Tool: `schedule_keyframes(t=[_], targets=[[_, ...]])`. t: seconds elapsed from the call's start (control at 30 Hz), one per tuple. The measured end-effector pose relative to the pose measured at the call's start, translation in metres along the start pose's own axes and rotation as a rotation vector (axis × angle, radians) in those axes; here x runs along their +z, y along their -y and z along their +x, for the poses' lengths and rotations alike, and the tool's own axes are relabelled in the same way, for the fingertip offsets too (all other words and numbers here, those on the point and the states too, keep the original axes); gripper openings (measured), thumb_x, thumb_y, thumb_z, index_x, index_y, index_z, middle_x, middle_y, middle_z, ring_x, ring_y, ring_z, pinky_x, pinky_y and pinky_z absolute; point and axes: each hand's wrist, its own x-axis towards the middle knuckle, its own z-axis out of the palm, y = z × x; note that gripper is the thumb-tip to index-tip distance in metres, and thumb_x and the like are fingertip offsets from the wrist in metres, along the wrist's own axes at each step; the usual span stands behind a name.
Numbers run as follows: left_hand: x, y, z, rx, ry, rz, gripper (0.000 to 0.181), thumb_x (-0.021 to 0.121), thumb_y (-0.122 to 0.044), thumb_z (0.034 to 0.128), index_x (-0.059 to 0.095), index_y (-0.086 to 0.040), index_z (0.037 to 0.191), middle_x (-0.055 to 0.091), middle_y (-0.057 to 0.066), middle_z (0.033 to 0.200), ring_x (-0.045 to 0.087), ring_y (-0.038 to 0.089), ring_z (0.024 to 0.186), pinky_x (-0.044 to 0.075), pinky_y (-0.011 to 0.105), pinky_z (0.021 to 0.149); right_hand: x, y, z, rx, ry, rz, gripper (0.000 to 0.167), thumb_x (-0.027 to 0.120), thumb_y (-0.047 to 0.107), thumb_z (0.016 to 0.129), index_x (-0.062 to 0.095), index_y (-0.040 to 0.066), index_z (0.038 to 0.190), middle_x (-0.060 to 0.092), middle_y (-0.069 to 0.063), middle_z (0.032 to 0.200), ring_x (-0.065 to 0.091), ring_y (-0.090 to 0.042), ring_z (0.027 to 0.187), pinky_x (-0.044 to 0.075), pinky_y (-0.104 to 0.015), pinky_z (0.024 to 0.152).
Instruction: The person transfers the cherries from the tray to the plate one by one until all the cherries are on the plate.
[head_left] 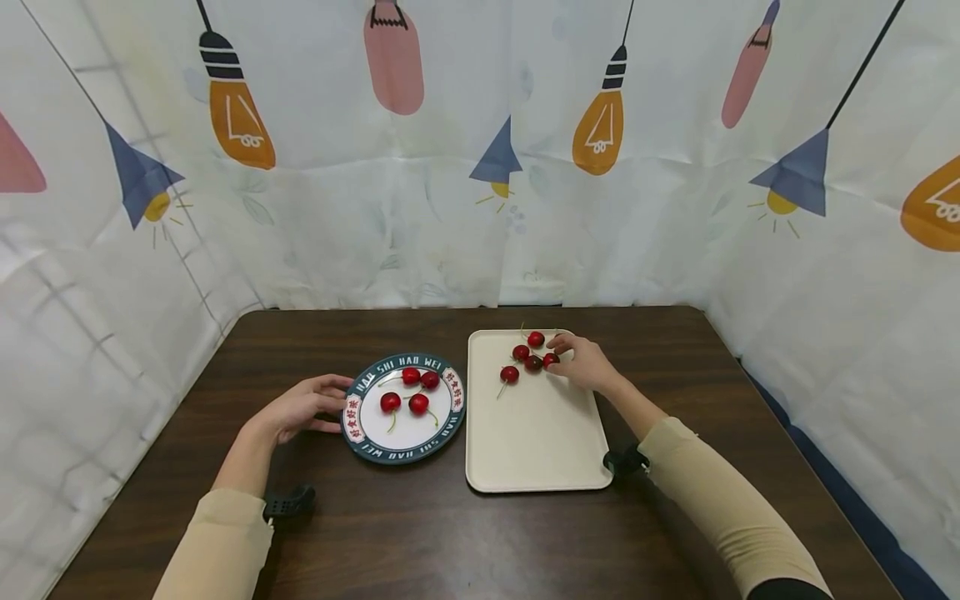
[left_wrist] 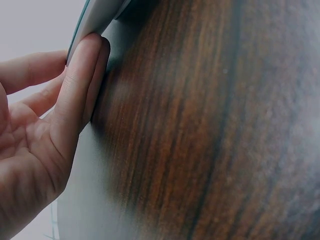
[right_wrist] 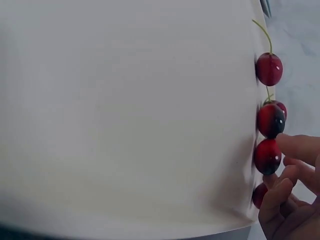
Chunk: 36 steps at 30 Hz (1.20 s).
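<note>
Wore beige sleeves on both arms, with a black wrist strap at each cuff, and stretched over a dark brown wooden table. Held the round plate at the left of its teal, lettered rim with the left hand, pinching the edge between thumb and fingers; in the left wrist view, pressed the thumb to the pale underside and set another fingertip against the rim. Had four red cherries on the white middle of that plate, some with green stems showing. Found the cream rectangular tray just to the right of the plate, with five more cherries on its far part. Bent the right hand over the far right of the tray and pinched one red cherry between thumb and fingertip, touching it from two sides in the right wrist view. Could not tell of any gap between it and the tray. Saw a dark cherry just beside it and a stemmed one a little apart, nearer the plate. Faced a white curtain beyond, printed with orange bulbs and blue lampshades.
</note>
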Motion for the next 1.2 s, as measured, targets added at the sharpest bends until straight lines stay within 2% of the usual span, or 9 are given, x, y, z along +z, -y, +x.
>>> schedule_keyframes(t=[0.33,0.53,0.7,0.93,1.2], targets=[[-0.001,0.002,-0.001,0.007,0.004,-0.001,0.058,0.057,-0.006,0.1025,0.031,0.006,0.153,0.049,0.027,0.135,0.062,0.028,0.104,0.06,0.045,0.088,0.002,0.006,0.001,-0.012,0.026,-0.041,0.033,0.074,0.009,0.094,0.065,0.005,0.126,0.067,-0.015,0.117,0.06,-0.036,0.112,0.053,-0.049,0.091],[0.0,0.002,-0.001,0.007,0.002,-0.003,0.059,0.057,-0.007,0.1025,0.031,0.006,0.153,0.049,0.027,0.135,0.062,0.028,0.104,0.06,0.045,0.088,0.003,0.006,0.001,-0.005,0.026,-0.059,0.03,0.075,0.006,0.092,0.067,0.005,0.121,0.068,-0.013,0.113,0.059,-0.035,0.114,0.051,-0.05,0.097],[-0.001,0.002,-0.001,0.011,-0.004,-0.002,0.059,0.058,-0.006,0.1022,0.032,0.005,0.153,0.05,0.027,0.134,0.063,0.028,0.103,0.06,0.045,0.087,0.0,0.009,0.002,-0.006,0.021,-0.071,0.028,0.075,0.009,0.092,0.068,0.005,0.119,0.069,-0.013,0.112,0.059,-0.035,0.113,0.049,-0.052,0.098],[-0.001,0.003,-0.001,0.009,-0.007,0.0,0.058,0.058,-0.006,0.102,0.032,0.006,0.153,0.051,0.027,0.134,0.063,0.028,0.103,0.06,0.044,0.087,-0.006,0.008,0.004,-0.046,-0.009,-0.059,0.028,0.076,0.011,0.093,0.069,0.003,0.118,0.068,-0.013,0.113,0.06,-0.033,0.11,0.049,-0.052,0.098],[-0.001,0.002,-0.001,0.004,-0.004,0.0,0.059,0.058,-0.007,0.1021,0.031,0.005,0.153,0.049,0.027,0.135,0.062,0.029,0.103,0.06,0.045,0.088,-0.008,0.018,0.002,-0.076,-0.021,-0.044,0.032,0.075,0.013,0.093,0.068,0.002,0.122,0.067,-0.013,0.114,0.058,-0.032,0.108,0.051,-0.048,0.094]])
